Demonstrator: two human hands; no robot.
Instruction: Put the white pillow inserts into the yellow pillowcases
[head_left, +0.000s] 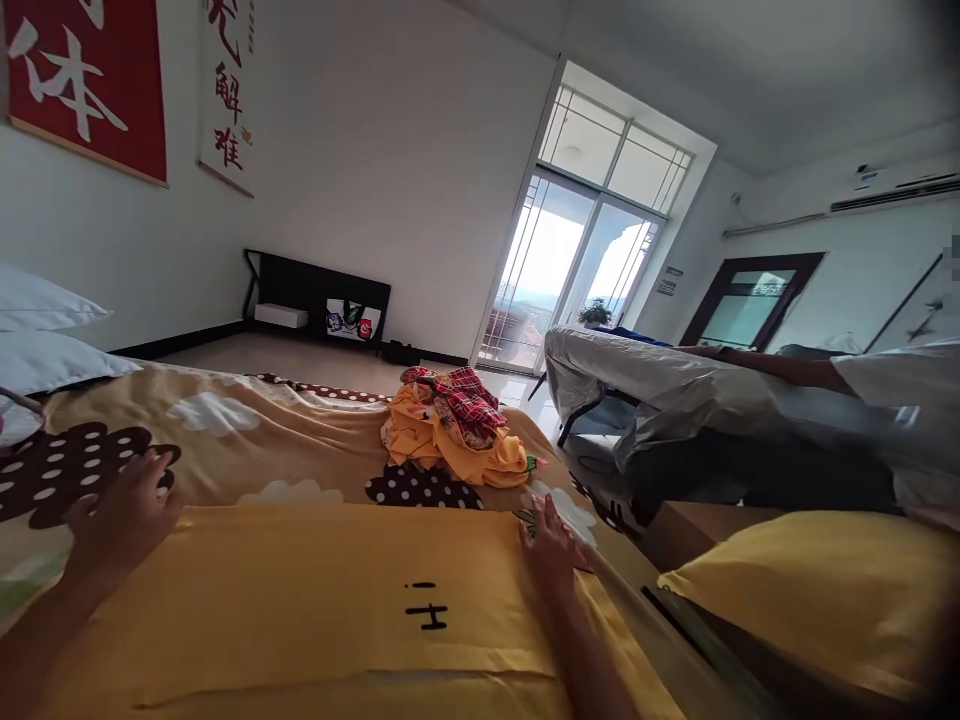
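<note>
A yellow garment (315,590) with small black lettering lies spread flat on the bed in front of me. My left hand (124,515) rests at its far left corner, fingers spread and flat on the cloth. At the garment's far right corner lies my right hand (550,545), also flat with its fingers stretched out. Neither hand grips anything.
A pile of yellow and red plaid clothes (450,425) sits further up the patterned bedspread (247,440). White pillows (45,335) lie at the left. Another person (720,400) in grey trousers sits at the right. A yellow cushion (817,590) is at the lower right.
</note>
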